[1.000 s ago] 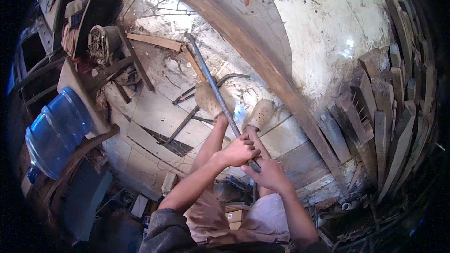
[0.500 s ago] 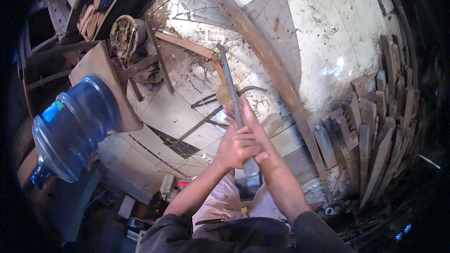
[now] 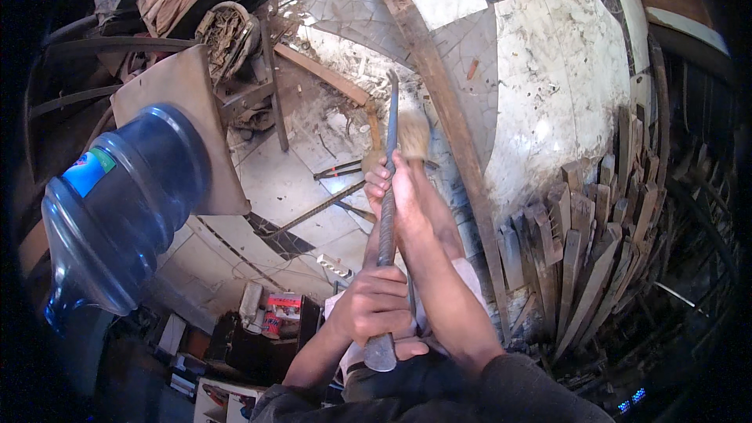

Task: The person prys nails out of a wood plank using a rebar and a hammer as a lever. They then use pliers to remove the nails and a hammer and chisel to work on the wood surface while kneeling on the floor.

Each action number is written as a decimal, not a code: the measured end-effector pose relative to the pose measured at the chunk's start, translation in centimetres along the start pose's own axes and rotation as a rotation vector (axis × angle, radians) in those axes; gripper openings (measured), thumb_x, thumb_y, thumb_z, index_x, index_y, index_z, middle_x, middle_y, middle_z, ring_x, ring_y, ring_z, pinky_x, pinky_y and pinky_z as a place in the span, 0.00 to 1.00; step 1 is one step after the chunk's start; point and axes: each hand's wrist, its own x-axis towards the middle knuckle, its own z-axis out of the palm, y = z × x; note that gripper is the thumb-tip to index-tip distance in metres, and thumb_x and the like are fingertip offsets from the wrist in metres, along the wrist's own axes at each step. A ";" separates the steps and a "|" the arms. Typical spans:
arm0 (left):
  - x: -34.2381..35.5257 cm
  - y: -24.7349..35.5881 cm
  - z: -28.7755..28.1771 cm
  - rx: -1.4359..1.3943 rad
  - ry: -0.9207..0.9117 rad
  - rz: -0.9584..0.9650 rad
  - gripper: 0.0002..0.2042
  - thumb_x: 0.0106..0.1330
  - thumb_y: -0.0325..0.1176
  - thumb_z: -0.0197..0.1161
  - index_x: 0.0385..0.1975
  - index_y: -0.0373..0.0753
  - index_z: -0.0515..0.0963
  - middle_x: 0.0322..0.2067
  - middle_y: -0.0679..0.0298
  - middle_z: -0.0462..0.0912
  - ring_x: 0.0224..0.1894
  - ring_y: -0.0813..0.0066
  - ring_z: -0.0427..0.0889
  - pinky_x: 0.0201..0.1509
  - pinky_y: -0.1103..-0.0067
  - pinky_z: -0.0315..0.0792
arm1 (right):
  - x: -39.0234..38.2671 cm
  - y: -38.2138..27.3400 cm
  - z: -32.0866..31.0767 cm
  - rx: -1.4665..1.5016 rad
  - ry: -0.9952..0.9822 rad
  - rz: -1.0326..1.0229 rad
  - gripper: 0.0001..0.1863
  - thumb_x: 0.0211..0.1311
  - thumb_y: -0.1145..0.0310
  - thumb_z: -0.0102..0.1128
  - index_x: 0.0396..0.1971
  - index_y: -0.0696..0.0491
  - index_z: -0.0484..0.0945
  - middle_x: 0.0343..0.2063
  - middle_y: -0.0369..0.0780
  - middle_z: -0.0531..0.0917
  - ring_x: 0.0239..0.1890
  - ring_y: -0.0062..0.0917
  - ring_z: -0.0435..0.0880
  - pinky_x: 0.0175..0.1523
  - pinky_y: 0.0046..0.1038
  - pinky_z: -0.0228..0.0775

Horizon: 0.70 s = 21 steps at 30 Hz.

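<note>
My hands hold a long ribbed metal bar point(image 3: 387, 243), pointing away from me, with a slim curved tip at the far end and a flattened end near my waist. My left hand point(image 3: 368, 305) grips it near that flattened end. My right hand point(image 3: 395, 188) is wrapped round it higher up. Beneath the bar's far half, my shoe point(image 3: 410, 131) rests on the floor beside a narrow light wooden piece point(image 3: 374, 129). Black and red bent metal tools point(image 3: 335, 171) lie just left of my right hand on the floor, partly hidden.
A blue water jug point(image 3: 125, 211) lies by a tan board point(image 3: 219, 184) at left, before piled wooden frames point(image 3: 270, 86). A long beam point(image 3: 450, 117) crosses the tiled floor. Upright timber offcuts point(image 3: 580, 266) crowd the right, and cluttered boxes point(image 3: 283, 313) sit lower left.
My right hand has moved up the bar, past my left, which is now at the near end. The bar points more straight ahead, and my right foot has shifted farther forward.
</note>
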 end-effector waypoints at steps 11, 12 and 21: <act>7.9 -1.1 -2.7 0.012 0.033 0.087 0.16 0.43 0.33 0.72 0.10 0.37 0.68 0.10 0.68 0.62 0.15 0.69 0.66 0.24 0.76 0.61 | 1.3 -4.8 8.3 0.093 -0.023 0.009 0.16 0.72 0.56 0.38 0.30 0.52 0.64 0.14 0.30 0.62 0.13 0.14 0.60 0.15 0.17 0.55; 8.4 -1.4 -2.9 0.010 0.018 0.075 0.16 0.43 0.33 0.72 0.10 0.37 0.69 0.10 0.68 0.62 0.15 0.69 0.66 0.24 0.76 0.61 | 1.6 -5.3 8.5 0.095 -0.005 0.008 0.16 0.72 0.56 0.38 0.30 0.52 0.64 0.14 0.30 0.62 0.13 0.14 0.60 0.15 0.17 0.55; 11.6 -2.5 -3.5 0.020 -0.049 0.027 0.13 0.37 0.37 0.70 0.13 0.36 0.73 0.12 0.66 0.67 0.18 0.67 0.71 0.27 0.75 0.64 | 3.1 -8.0 10.1 0.149 -0.162 0.029 0.17 0.74 0.57 0.35 0.30 0.54 0.63 0.15 0.31 0.63 0.14 0.15 0.62 0.19 0.18 0.59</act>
